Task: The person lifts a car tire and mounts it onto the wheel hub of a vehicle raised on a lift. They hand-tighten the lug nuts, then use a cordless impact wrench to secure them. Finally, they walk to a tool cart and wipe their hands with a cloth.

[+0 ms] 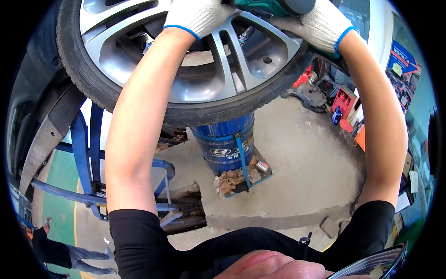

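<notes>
Both hands in white knit gloves, up at the car wheel w/ silver spokes. Left hand pressed on a spoke near the hub, grip can't tell. Right hand wrapped round a green power tool at the wheel's top-right edge. Blue drum on the floor below the tire, blue lift frame to its left.
</notes>
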`<state>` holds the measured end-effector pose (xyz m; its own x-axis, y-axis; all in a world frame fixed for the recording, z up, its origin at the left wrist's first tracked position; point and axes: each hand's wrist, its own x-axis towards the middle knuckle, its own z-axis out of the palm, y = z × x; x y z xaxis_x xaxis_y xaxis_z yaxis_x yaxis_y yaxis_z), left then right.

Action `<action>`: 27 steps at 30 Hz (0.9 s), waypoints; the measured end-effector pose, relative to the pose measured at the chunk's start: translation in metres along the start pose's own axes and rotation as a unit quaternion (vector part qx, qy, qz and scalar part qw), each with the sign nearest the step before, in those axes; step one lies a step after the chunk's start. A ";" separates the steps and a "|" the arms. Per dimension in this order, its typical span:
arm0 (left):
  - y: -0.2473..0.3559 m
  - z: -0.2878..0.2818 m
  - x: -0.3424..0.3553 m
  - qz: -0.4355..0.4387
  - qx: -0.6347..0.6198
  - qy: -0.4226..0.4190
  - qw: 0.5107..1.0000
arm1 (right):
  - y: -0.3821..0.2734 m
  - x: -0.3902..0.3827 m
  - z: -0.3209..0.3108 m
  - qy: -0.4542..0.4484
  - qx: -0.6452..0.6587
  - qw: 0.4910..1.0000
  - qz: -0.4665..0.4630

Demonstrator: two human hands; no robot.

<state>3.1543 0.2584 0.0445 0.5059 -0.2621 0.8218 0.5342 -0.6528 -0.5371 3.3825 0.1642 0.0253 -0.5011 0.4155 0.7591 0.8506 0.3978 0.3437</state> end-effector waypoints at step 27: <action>-0.024 -0.026 -0.080 0.002 0.131 -0.017 0.991 | -0.107 -0.015 0.038 0.015 0.114 0.986 0.119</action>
<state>3.0837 0.2761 -0.0033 0.5282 -0.2376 0.8152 0.6876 -0.4435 -0.5749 3.2929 0.1467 -0.0436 -0.2839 0.4955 0.8209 0.8841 0.4668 0.0240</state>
